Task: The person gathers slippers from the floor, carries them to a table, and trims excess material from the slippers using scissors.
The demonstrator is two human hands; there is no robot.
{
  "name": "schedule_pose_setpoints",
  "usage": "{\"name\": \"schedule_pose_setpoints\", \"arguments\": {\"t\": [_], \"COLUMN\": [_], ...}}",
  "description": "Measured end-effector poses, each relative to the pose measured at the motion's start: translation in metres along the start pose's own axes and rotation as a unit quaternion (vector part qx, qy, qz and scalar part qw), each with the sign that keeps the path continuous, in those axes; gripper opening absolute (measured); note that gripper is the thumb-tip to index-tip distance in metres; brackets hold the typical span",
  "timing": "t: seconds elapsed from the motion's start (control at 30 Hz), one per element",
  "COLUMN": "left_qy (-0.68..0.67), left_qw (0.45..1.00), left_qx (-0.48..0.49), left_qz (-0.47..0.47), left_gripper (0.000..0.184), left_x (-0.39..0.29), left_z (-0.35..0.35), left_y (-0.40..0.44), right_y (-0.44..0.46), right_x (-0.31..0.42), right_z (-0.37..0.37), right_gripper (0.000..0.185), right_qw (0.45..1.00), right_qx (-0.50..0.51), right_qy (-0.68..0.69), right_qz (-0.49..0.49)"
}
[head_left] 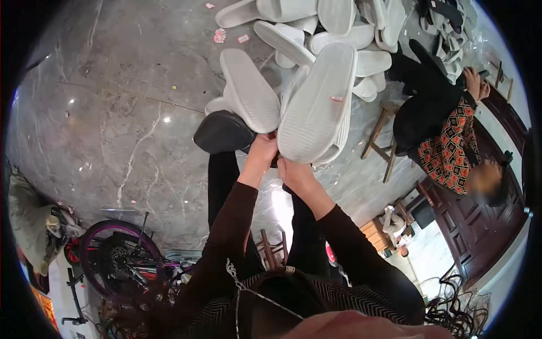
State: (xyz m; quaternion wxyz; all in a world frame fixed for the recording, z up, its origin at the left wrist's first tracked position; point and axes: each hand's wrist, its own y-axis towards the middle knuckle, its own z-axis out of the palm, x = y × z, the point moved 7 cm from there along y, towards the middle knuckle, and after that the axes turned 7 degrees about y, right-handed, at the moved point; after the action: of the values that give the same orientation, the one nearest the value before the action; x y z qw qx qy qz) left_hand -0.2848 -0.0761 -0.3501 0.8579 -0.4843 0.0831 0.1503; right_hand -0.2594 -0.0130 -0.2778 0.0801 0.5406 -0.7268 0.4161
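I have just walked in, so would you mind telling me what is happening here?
The left hand and right hand are close together at the near ends of pale slippers with soles in view; their exact grip is hidden. More slippers lie piled on the floor beyond. Another person in a patterned top is at the right.

Left hand (263, 153) partly hidden, topmost slippers (287, 8) cut off

No lettering, brand or number can be read; the pink label (337, 99) on the large pale slipper (316, 110) at the right hand (297, 174) and the pink scraps (219, 36) on the floor (141, 68) are too small to make out
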Motion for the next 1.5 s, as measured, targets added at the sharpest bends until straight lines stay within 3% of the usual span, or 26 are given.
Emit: {"name": "schedule_pose_setpoints", "arguments": {"t": [0.13,0.2,0.23,0.3,0.33,0.37,0.43,0.47,0.5,0.53,0.57,0.63,0.67,0.7,0.73,0.77,0.83,0.9,0.97,1.0,1.07,1.13,1.2,1.27,1.47,1.5], "left_qy": [0.113,0.056,-0.013,-0.015,-0.038,-0.040,-0.035,-0.055,-0.090,-0.106,-0.121,-0.141,-0.129,-0.115,-0.200,-0.197,-0.148,-0.137,-0.137,-0.129,-0.133,-0.137,-0.272,-0.252,-0.187,-0.092], "left_qw": [0.990,0.986,0.987,0.975,0.969,0.969,0.953,0.952,0.939,0.929,0.918,0.908,0.899,0.889,0.879,0.878,0.895,0.888,0.882,0.879,0.881,0.883,0.881,0.895,0.918,0.917], "left_qx": [-0.030,-0.151,-0.150,-0.210,-0.235,-0.235,-0.272,-0.268,-0.285,-0.304,-0.324,-0.339,-0.357,-0.374,-0.378,-0.382,-0.367,-0.368,-0.404,-0.413,-0.416,-0.418,-0.345,-0.313,-0.275,-0.315], "left_qz": [-0.078,0.054,0.052,0.067,0.069,0.070,0.126,0.135,0.168,0.181,0.195,0.201,0.220,0.239,0.212,0.212,0.207,0.238,0.200,0.201,0.181,0.163,0.176,0.194,0.215,0.229], "left_gripper": [0.036,0.016,0.009,0.006,0.005,0.005,0.008,0.011,0.014,0.016,0.019,0.031,0.032,0.033,0.035,0.035,0.037,0.036,0.030,0.025,0.025,0.026,0.034,0.039,0.042,0.042], "left_x": [-0.006,-0.024,-0.024,-0.031,-0.036,-0.038,-0.047,-0.047,-0.047,-0.044,-0.042,-0.029,-0.037,-0.040,-0.025,-0.011,0.016,-0.001,0.001,0.006,0.016,0.027,0.048,0.057,0.033,0.017], "left_z": [-0.034,-0.060,-0.065,-0.081,-0.087,-0.092,-0.103,-0.105,-0.108,-0.111,-0.114,-0.117,-0.112,-0.109,-0.110,-0.113,-0.120,-0.095,-0.080,-0.077,-0.072,-0.076,-0.086,-0.093,-0.083,-0.080], "left_y": [0.005,0.006,0.005,-0.003,-0.009,-0.010,-0.016,-0.019,-0.020,-0.023,-0.024,-0.022,-0.028,-0.034,-0.037,-0.037,-0.030,-0.032,-0.030,-0.028,-0.023,-0.021,-0.019,-0.021,-0.024,-0.027], "right_y": [0.024,0.034,0.034,0.036,0.031,0.031,0.026,0.026,0.028,0.030,0.055,0.113,0.148,0.188,0.224,0.259,0.311,0.335,0.344,0.334,0.299,0.237,0.177,0.121,-0.003,-0.022], "right_x": [0.033,0.040,0.043,0.069,0.064,0.059,0.043,0.020,-0.009,-0.052,-0.068,-0.107,-0.130,-0.147,-0.165,-0.180,-0.200,-0.206,-0.206,-0.216,-0.224,-0.215,-0.206,-0.222,-0.276,-0.289], "right_z": [0.007,0.024,0.029,0.024,0.031,0.030,0.022,0.015,0.000,-0.016,-0.052,-0.092,-0.101,-0.106,-0.106,-0.102,-0.087,-0.059,-0.034,-0.031,-0.025,-0.032,-0.061,-0.072,-0.089,-0.090], "right_gripper": [0.044,0.049,0.049,0.050,0.051,0.051,0.043,0.033,0.022,0.015,0.015,0.022,0.022,0.026,0.032,0.036,0.040,0.039,0.030,0.030,0.021,0.019,0.019,0.017,0.013,0.014], "right_qw": [0.999,0.986,0.985,0.996,0.991,0.991,0.967,0.954,0.879,0.865,0.917,0.932,0.939,0.956,0.956,0.949,0.920,0.893,0.778,0.776,0.825,0.831,0.876,0.809,0.752,0.839], "right_qx": [0.025,0.151,0.154,0.062,0.111,0.112,0.136,0.155,0.123,0.028,0.003,-0.112,-0.105,-0.100,-0.110,-0.107,-0.109,-0.110,-0.136,-0.137,-0.077,-0.055,-0.122,-0.138,-0.204,-0.185], "right_qy": [-0.024,-0.008,-0.010,0.018,0.075,0.073,0.211,0.255,0.442,0.462,0.353,0.311,0.280,0.249,0.250,0.265,0.330,0.386,0.585,0.587,0.537,0.517,0.434,0.498,0.554,0.395], "right_qz": [-0.004,0.074,0.080,-0.058,-0.004,-0.006,-0.045,0.000,0.130,0.195,0.188,0.147,0.170,0.119,0.103,0.130,0.180,0.203,0.183,0.184,0.156,0.197,0.171,0.281,0.293,0.324]}}
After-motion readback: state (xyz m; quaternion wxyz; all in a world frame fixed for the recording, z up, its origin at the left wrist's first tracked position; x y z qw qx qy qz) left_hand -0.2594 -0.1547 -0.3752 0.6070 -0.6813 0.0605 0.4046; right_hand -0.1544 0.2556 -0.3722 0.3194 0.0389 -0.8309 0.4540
